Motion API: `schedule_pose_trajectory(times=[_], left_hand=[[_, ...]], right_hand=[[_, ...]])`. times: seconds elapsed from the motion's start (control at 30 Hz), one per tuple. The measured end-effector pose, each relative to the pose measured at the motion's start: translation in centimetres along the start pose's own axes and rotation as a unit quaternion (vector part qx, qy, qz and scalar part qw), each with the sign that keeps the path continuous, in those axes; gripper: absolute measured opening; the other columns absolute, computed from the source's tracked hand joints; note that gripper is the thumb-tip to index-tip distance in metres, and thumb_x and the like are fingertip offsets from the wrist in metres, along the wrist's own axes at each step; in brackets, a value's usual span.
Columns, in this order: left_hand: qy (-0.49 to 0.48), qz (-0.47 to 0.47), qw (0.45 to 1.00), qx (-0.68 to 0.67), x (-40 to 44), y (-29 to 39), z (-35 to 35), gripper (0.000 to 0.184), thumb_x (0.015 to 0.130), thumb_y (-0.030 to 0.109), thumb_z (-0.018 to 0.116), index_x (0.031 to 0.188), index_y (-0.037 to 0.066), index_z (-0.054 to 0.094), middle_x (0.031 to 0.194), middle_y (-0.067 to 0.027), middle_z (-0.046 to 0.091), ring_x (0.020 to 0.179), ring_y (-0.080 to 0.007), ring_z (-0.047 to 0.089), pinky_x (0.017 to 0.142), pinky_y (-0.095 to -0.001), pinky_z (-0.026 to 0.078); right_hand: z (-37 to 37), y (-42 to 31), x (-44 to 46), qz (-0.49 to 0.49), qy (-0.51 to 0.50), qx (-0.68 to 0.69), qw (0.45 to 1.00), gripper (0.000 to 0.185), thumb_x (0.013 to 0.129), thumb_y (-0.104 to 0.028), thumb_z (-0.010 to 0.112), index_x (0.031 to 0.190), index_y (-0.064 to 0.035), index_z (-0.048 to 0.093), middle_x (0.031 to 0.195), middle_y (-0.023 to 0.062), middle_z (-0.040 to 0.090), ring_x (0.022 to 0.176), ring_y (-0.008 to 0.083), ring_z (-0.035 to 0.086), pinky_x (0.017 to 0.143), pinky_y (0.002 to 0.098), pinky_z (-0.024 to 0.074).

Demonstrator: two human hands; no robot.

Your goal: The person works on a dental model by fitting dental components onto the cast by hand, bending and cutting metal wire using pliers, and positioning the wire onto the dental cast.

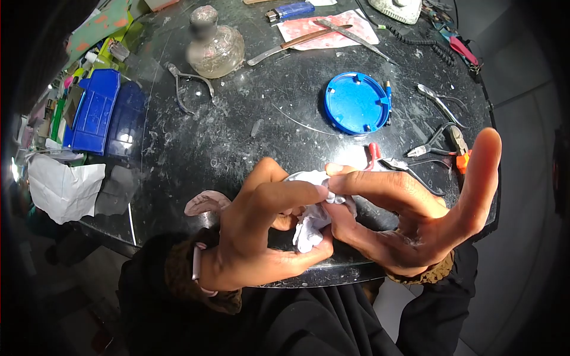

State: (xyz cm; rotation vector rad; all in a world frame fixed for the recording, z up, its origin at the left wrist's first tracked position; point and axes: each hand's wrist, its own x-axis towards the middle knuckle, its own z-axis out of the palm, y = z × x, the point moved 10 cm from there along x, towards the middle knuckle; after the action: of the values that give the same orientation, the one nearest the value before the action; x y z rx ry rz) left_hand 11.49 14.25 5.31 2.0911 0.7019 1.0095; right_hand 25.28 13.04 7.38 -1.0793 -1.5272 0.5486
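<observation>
A white plaster dental model (310,230), with tooth shapes along its upper part, is between my two hands above the near edge of the bench. My left hand (255,228) wraps it from the left, the thumb below and the index fingertip on top. From the right, my right hand (398,213) pinches the tooth area between thumb and index finger, with another finger stretched outward. Fingers hide much of the model. A pale pink curved piece (206,203) lies just left of my left hand. Pliers (409,166) and a small red piece (373,155) lie beyond my right hand.
A blue round lid (357,103) lies mid-bench. More pliers (442,105) rest at the right, others (191,86) at the left by a glass burner (215,50). Wax knives (300,43) lie on a pink-stained sheet (368,37). A blue box (95,113) and crumpled paper (65,185) stand left.
</observation>
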Motion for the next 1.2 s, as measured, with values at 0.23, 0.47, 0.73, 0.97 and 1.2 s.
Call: schedule_pose_trajectory(times=[0.23, 0.47, 0.73, 0.97, 1.2], left_hand=[[-0.008, -0.01, 1.0, 0.006, -0.3, -0.2, 0.2, 0.077, 0.057, -0.007, 0.082, 0.117, 0.009, 0.036, 0.095, -0.0066, 0.041, 0.077, -0.0068, 0.053, 0.057, -0.0173, 0.051], [-0.031, -0.049, 0.998, -0.032, -0.5, -0.8, 0.6, 0.076, 0.058, -0.012, 0.078, 0.118, 0.009, 0.035, 0.099, -0.006, 0.038, 0.083, -0.0085, 0.054, 0.062, -0.0187, 0.053], [-0.052, -0.061, 0.995, -0.054, -0.6, -1.1, 0.8, 0.075, 0.059, -0.013, 0.075, 0.119, 0.008, 0.035, 0.1, -0.0067, 0.039, 0.086, -0.01, 0.056, 0.064, -0.0196, 0.054], [0.022, -0.049, 0.996, -0.066, -0.5, -1.3, 0.5, 0.07, 0.059, -0.007, 0.078, 0.119, 0.006, 0.044, 0.101, -0.0079, 0.049, 0.078, -0.0124, 0.056, 0.058, -0.0209, 0.053], [0.015, -0.034, 0.999, -0.024, -0.6, -1.9, 0.9, 0.069, 0.059, -0.006, 0.079, 0.12, 0.005, 0.047, 0.101, -0.0084, 0.052, 0.072, -0.0143, 0.057, 0.054, -0.0218, 0.055]], right_hand=[[-0.1, 0.0, -0.2, 0.0, 0.005, -0.01, 1.0, 0.067, 0.072, 0.002, 0.078, 0.119, 0.016, 0.033, 0.092, 0.0215, 0.068, 0.078, 0.0274, 0.069, 0.066, 0.0317, 0.0577], [0.1, 0.2, -0.2, 0.0, 0.012, -0.011, 1.0, 0.072, 0.072, 0.002, 0.078, 0.123, 0.0165, 0.03, 0.093, 0.0217, 0.067, 0.076, 0.0267, 0.069, 0.066, 0.0311, 0.0574], [0.3, 0.3, -0.2, -0.005, 0.02, -0.018, 1.0, 0.078, 0.072, 0.001, 0.078, 0.127, 0.017, 0.026, 0.094, 0.022, 0.067, 0.074, 0.0258, 0.07, 0.065, 0.0305, 0.0571], [0.6, -0.4, -0.7, -0.039, 0.034, -0.065, 0.997, 0.083, 0.072, 0.0, 0.079, 0.13, 0.0175, 0.023, 0.095, 0.0222, 0.067, 0.073, 0.025, 0.07, 0.065, 0.0299, 0.0569], [1.6, -3.5, -1.2, -0.164, -0.018, -0.211, 0.963, 0.088, 0.072, -0.001, 0.079, 0.134, 0.018, 0.02, 0.096, 0.0224, 0.067, 0.071, 0.0242, 0.07, 0.064, 0.0294, 0.0567]])
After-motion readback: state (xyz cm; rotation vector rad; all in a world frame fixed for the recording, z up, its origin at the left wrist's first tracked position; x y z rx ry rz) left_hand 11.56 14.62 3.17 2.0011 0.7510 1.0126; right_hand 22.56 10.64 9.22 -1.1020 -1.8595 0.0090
